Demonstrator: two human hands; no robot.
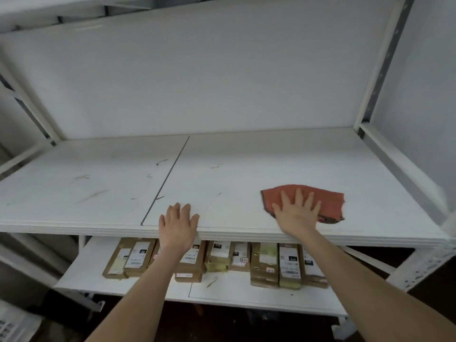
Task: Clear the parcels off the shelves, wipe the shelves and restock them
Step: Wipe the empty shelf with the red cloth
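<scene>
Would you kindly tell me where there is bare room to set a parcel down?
The upper shelf is bare left of the seam and behind the left hand and the red cloth under the right hand. The lower shelf is crowded with parcels, except its left end.

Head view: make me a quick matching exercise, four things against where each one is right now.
Things:
1. left hand
2. right hand
3. red cloth
4. parcels

Places:
A. lined up on the lower shelf
B. pressed flat on top of the red cloth
C. resting on the bare front edge of the upper shelf
D. spread out on the right half of the upper shelf

Pairs: 1-C, 2-B, 3-D, 4-A.
</scene>
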